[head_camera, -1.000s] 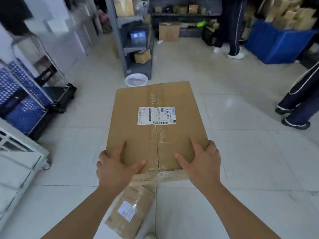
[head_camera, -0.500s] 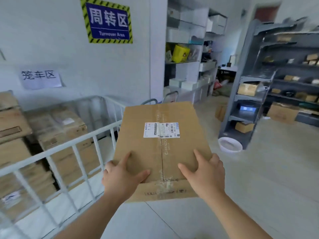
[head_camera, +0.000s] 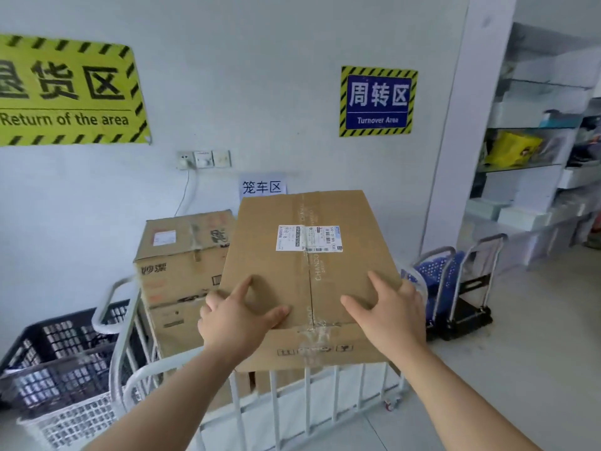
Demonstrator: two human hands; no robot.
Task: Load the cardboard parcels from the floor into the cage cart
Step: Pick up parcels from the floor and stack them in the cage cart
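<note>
Currently cage cart (head_camera: 273,411) holds stacked boxes (head_camera: 182,255); hands (head_camera: 239,323) (head_camera: 393,317) grip parcel (head_camera: 302,271).

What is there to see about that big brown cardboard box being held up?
The flat brown cardboard parcel is sealed along its top seam with clear tape and bears a white shipping label and faint CHANDO print. The left hand and right hand grip its near corners, holding it above the front rail of the white metal cage cart.
</note>
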